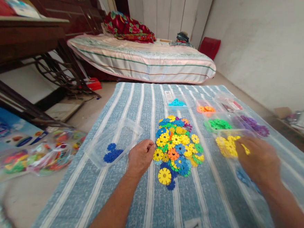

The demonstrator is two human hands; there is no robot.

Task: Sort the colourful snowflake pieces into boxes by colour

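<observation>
A mixed pile of notched plastic discs [176, 139], yellow, blue, green and orange, lies mid-table. At its left edge is my left hand [141, 155], fingers curled closed; whatever they hold, if anything, is hidden. My right hand [260, 160], blurred, is over the front of a clear box of yellow discs [225, 147]. A yellow notched disc [245, 149] shows at its fingertips. Left of my left hand, a clear box [130, 127] holds several dark blue discs [112, 153]. Light blue discs [246, 178] lie partly hidden beneath my right forearm.
Farther right stand clear boxes with green discs [219, 124], purple discs [254, 125], orange discs [205, 109] and cyan discs [177, 103]. A striped blue cloth [133, 219] covers the table. Bags of colourful pieces [49, 157] sit at left; a bed [148, 64] stands behind.
</observation>
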